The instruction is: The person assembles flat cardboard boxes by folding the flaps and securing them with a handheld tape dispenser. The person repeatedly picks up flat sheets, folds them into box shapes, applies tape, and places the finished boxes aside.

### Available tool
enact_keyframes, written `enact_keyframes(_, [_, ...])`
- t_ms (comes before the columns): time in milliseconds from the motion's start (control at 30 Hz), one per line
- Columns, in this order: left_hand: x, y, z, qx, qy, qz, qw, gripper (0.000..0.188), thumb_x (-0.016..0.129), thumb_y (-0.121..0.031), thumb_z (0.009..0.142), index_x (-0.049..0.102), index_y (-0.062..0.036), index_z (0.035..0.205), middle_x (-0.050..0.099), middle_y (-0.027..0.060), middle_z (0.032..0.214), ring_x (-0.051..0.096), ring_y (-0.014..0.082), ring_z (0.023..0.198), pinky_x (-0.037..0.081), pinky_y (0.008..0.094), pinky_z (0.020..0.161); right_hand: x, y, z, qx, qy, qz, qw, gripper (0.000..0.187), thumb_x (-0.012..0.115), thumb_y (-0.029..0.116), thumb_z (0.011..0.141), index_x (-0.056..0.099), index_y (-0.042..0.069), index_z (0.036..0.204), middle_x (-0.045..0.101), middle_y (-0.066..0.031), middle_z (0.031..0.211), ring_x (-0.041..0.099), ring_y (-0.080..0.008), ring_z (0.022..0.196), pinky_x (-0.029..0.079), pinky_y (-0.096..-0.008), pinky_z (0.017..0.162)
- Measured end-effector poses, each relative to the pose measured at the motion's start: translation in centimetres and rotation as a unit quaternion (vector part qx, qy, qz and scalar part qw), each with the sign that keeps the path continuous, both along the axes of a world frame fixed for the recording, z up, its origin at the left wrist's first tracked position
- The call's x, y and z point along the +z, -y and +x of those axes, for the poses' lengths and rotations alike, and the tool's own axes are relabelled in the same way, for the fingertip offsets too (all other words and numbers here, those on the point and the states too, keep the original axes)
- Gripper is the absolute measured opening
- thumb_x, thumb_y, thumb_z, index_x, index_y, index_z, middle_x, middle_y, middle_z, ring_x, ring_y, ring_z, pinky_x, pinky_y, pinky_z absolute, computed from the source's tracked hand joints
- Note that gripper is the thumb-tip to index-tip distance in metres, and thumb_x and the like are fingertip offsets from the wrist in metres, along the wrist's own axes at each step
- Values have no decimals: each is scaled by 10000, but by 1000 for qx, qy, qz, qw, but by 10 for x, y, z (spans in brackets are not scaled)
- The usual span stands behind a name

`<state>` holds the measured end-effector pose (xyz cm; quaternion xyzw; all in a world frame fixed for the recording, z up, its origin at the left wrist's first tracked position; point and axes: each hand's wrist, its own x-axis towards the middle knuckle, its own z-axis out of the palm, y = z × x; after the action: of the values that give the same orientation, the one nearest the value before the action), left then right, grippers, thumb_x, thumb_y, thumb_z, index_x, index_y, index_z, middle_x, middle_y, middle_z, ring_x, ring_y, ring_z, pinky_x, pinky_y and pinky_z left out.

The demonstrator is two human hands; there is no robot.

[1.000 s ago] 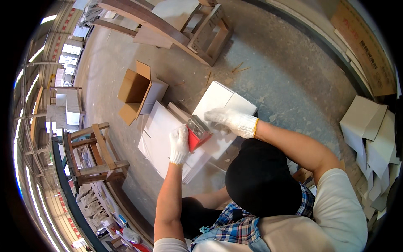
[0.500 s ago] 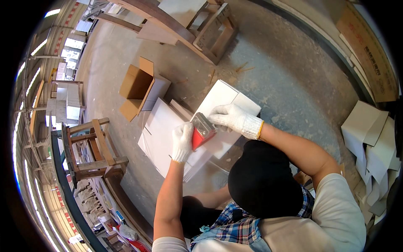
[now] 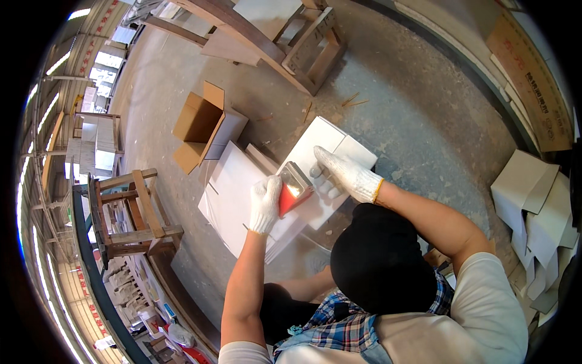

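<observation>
My left hand (image 3: 264, 205), in a white knit glove, is closed around a red tape dispenser (image 3: 293, 195) with a shiny metal top and a toothed edge. The dispenser is above a stack of flat white cardboard (image 3: 230, 194). My right hand (image 3: 347, 176), gloved the same way, hovers just right of the toothed edge. Its thumb points away and the fingers are apart and bent, with nothing visible in them. Under that hand is another flat white carton (image 3: 324, 136).
An open cardboard box (image 3: 212, 130) stands beyond the stack. Wooden frames (image 3: 315, 60) are at the far side and a wooden stool (image 3: 142, 212) at the left. Folded white cartons (image 3: 527, 206) lean at the right. Thin sticks (image 3: 354, 100) lie on the floor.
My right hand has drawn slightly right, off the dispenser's metal end, and its thumb and fingers have spread. The dispenser has tilted a little, showing its toothed edge.
</observation>
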<state>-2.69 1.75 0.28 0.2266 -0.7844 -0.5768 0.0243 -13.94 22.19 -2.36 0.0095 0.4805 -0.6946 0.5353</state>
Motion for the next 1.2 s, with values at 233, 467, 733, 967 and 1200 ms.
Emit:
enact_keyframes(233, [-5,3,-1,2,1,1,1000,407,555,-302,1017,695,61,897,592,40,611,476,88,416,353,265,362,-6,10,2,-32,-94,-79,992,158,707,206,928,625,72,934,629,2,877,569,-78,794,481,-258,686])
enact_keyframes(467, [21,-12,-17,-28,78,-33,996,440,597,-347,992,730,72,1018,640,53,670,543,85,532,429,272,456,-16,11,-9,-76,-402,54,911,171,691,178,858,608,41,919,663,-123,855,642,-245,793,507,-357,740])
enact_keyframes(733, [51,-23,-55,-163,239,-182,940,607,649,-519,927,733,81,969,685,121,709,647,144,652,528,312,635,-33,-27,-58,-221,-339,232,884,247,730,239,809,611,33,875,678,-176,833,659,-327,813,515,-407,769])
enact_keyframes(967, [59,-42,-75,-169,288,-274,902,753,592,-656,872,737,83,868,670,263,714,707,317,676,553,397,693,-56,-21,-73,-207,-370,266,866,228,732,233,802,633,40,873,687,-167,852,662,-317,827,515,-408,772])
enact_keyframes(1200, [51,-53,-88,-178,289,-304,890,762,575,-662,876,729,85,868,681,302,798,709,383,763,552,423,752,-72,-21,-84,-201,-341,251,883,240,739,243,776,647,41,867,702,-177,883,667,-319,844,514,-403,774])
